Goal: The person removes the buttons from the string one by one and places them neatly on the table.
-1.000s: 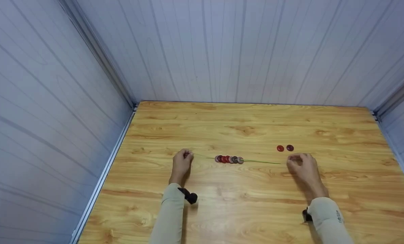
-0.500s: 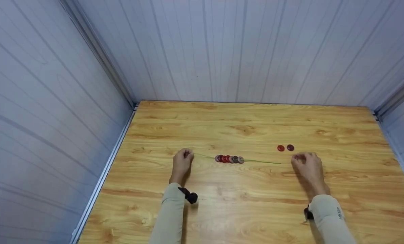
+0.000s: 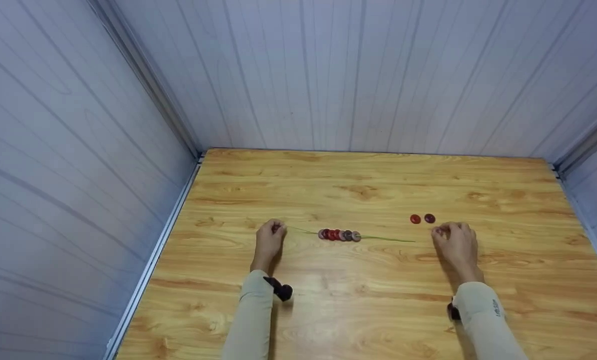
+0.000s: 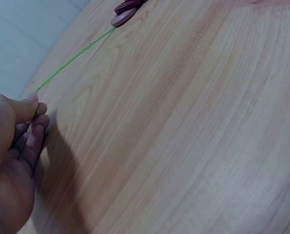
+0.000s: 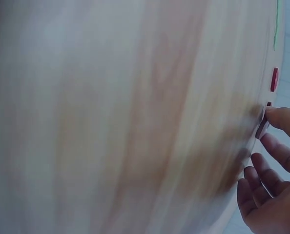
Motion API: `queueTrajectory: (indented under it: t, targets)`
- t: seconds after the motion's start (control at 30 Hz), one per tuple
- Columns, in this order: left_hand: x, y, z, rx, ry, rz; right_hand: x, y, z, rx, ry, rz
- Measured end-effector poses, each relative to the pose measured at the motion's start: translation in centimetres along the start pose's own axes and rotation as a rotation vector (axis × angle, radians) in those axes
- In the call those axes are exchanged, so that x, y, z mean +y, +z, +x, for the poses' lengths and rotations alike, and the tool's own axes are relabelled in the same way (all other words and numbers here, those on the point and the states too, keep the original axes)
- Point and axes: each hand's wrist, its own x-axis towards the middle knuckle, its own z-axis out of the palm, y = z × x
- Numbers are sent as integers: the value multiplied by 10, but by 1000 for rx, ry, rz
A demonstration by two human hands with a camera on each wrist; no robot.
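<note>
My left hand pinches one end of a thin green cord between thumb and fingers, at the table's left. Rightward along the cord sits an overlapping row of threaded button-like discs, red, dark and pinkish brown. Past them the cord's free end lies toward the right hand. My right hand pinches a dark button-like disc between thumb and index finger, low over the table; the other fingers are loosely curled. Just beyond its fingertips lie a loose red disc and a dark purple disc.
The wood-grain table meets a pale panel wall at the back. Another panel wall closes off the left side, with a metal strip along the table's edge. A black wrist device sticks out from the left sleeve.
My right hand has shifted a little right, away from the cord's free end and nearer the purple disc. The left hand and the threaded row have stayed in place.
</note>
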Motion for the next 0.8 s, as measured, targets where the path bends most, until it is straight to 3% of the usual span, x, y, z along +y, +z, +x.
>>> queueTrajectory:
  t: [0.8]
  targets:
    - [0,0,-2,10,30,-29,-6,6,4,18,-12,-22]
